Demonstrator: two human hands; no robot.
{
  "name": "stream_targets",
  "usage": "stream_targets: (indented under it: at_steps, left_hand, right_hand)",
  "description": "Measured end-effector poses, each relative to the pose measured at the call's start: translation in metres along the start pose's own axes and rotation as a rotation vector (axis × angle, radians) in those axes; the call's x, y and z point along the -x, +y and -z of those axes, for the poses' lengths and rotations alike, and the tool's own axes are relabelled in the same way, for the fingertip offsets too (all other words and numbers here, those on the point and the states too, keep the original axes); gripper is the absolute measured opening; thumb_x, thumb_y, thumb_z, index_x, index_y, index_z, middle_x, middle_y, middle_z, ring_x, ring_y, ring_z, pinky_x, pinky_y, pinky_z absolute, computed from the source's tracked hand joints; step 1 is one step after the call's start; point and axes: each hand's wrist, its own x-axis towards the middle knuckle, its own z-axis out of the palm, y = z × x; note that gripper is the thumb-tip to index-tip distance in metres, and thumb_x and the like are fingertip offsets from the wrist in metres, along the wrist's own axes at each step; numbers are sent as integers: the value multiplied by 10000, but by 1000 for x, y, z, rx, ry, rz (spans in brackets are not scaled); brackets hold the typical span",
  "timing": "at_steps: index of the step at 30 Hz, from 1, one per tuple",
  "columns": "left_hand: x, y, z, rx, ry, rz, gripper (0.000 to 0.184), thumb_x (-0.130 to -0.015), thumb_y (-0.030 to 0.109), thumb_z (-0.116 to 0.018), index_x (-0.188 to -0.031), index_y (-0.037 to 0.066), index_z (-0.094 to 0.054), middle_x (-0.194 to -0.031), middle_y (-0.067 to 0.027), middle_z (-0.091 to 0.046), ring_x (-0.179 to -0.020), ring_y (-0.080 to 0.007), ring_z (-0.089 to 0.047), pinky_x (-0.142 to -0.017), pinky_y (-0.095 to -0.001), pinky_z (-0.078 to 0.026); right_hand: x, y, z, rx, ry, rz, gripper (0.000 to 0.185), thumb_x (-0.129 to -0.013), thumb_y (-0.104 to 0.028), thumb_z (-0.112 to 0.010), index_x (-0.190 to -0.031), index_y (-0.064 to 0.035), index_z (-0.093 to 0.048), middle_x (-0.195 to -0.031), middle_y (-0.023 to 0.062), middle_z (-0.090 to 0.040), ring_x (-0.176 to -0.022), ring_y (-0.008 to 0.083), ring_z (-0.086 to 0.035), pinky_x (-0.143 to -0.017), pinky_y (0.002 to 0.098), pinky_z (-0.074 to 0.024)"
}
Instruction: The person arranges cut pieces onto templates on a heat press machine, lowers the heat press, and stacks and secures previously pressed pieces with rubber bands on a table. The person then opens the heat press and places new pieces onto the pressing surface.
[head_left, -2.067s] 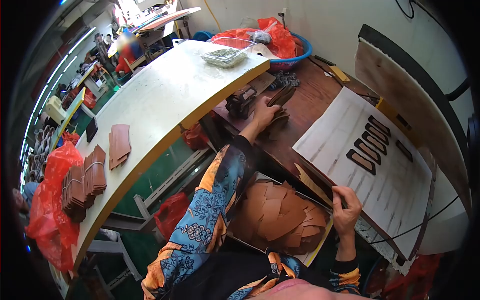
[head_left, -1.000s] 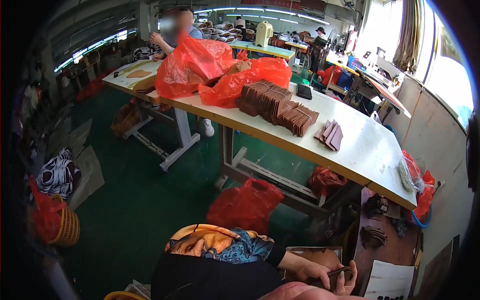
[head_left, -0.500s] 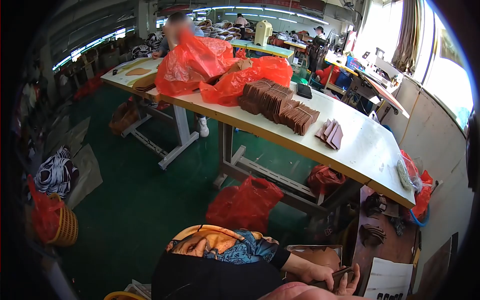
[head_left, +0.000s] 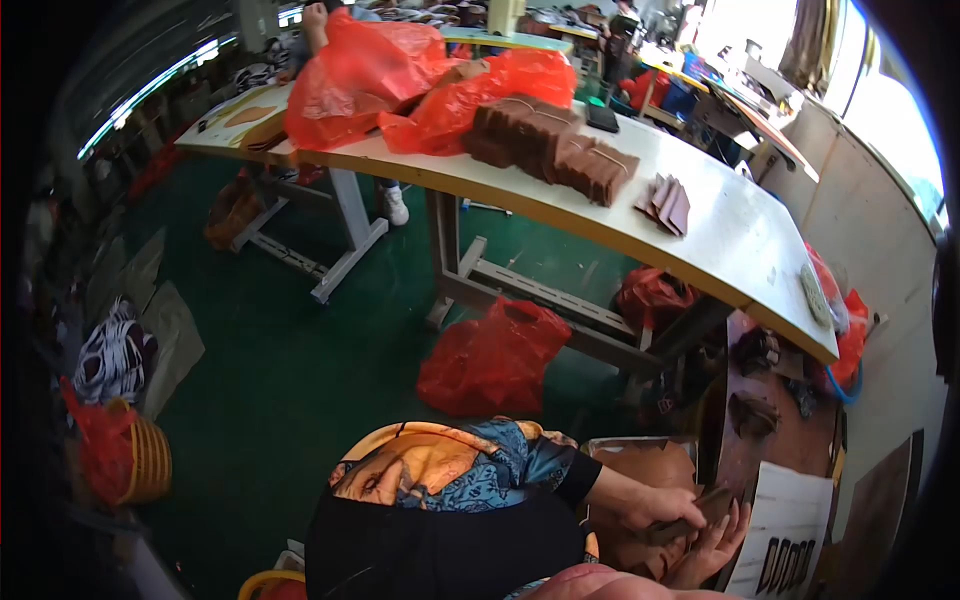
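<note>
My left hand (head_left: 665,508) reaches out of a dark sleeve at the lower right. Its fingers are closed around a small stack of brown leather pieces (head_left: 712,503). Close below, my right hand (head_left: 712,548) has its fingers stretched out and slightly spread beside the stack; the palm seems to touch the pieces, though blur hides the exact contact. Beneath both hands lie larger brown leather pieces (head_left: 640,465) in a shallow tray (head_left: 690,447). To the right, a white sheet (head_left: 795,495) bears several dark oblong shapes.
A long white table (head_left: 735,230) carries bundled brown pieces (head_left: 540,140), a small loose pile (head_left: 665,205), red plastic bags (head_left: 365,85) and a dark box (head_left: 602,117). Another red bag (head_left: 490,360) sits on the green floor. A yellow basket (head_left: 150,455) stands left. A person is across the table.
The view has tilted down, so the table sits higher. My hands have shifted right and slightly up in view, with the leather stack turned between them.
</note>
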Motion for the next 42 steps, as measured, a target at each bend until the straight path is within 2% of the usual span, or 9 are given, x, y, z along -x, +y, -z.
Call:
stream_targets:
  at_steps: [2,6,7,11,23,28,34,37,42]
  left_hand:
    - [0,0,-5,36,60,17,187,-842,209,-586,-879,27,-602,-683,-49,-600,-623,-160,-594,-576,-299,-494]
    - [-16,6,-5,460,-154,140,266,-880,154,-492,-1074,6,-599,-889,-103,-671,-813,-199,-662,-793,-331,-526]
    - [-26,0,11,386,-311,210,334,-889,118,-478,-1201,9,-526,-1001,-129,-650,-906,-232,-646,-853,-363,-509]
    - [-28,-6,-24,171,-194,60,409,-909,68,-495,-1305,12,-411,-1175,-134,-549,-1067,-263,-564,-911,-405,-474]
    - [-51,-39,-76,53,-205,236,360,-826,-31,-584,-1175,2,-501,-983,-74,-596,-861,-170,-607,-749,-294,-505]
    - [-73,-46,-94,-345,-230,225,240,-803,-32,-605,-1041,1,-602,-937,-46,-633,-804,-131,-607,-713,-266,-498]
    - [-113,-46,-129,-529,-346,158,136,-789,10,-625,-917,-37,-636,-813,-38,-630,-699,-102,-562,-608,-244,-449]
    - [-143,-47,-157,-826,-380,158,153,-769,21,-639,-908,-40,-627,-794,-40,-618,-670,-109,-550,-587,-255,-446]
    - [-177,-79,-203,-1014,-529,90,200,-740,23,-653,-929,-33,-617,-753,-32,-589,-625,-109,-512,-540,-265,-414]
  right_hand:
    - [6,-2,6,356,197,180,370,-894,-12,-547,-1252,37,-467,-1173,139,-568,-1037,205,-568,-905,303,-455]
    - [25,-26,12,381,137,61,454,-804,30,-650,-1232,28,-500,-1149,129,-578,-998,183,-578,-887,283,-467]
    - [29,-39,9,374,106,8,497,-745,9,-705,-1211,10,-530,-1116,116,-603,-976,179,-585,-861,292,-475]
    - [50,-45,28,767,117,153,475,-692,-55,-742,-1144,-23,-597,-1081,93,-632,-937,182,-601,-801,298,-482]
    - [101,-50,86,204,378,18,375,-835,-95,-687,-1161,36,-555,-1056,71,-622,-946,134,-608,-824,262,-500]
    - [100,-83,112,543,483,117,430,-821,-139,-709,-1204,-24,-552,-1036,70,-624,-824,106,-585,-761,264,-516]
    - [131,-175,167,702,1126,823,273,-905,-194,-580,-1095,2,-595,-875,55,-608,-683,96,-556,-600,243,-481]
    - [126,-196,225,632,1203,574,241,-894,-169,-593,-1072,-6,-598,-827,51,-607,-668,102,-560,-579,249,-472]
    - [86,-170,255,477,644,-88,290,-851,-161,-661,-1096,-27,-584,-870,56,-628,-734,102,-597,-621,235,-508]
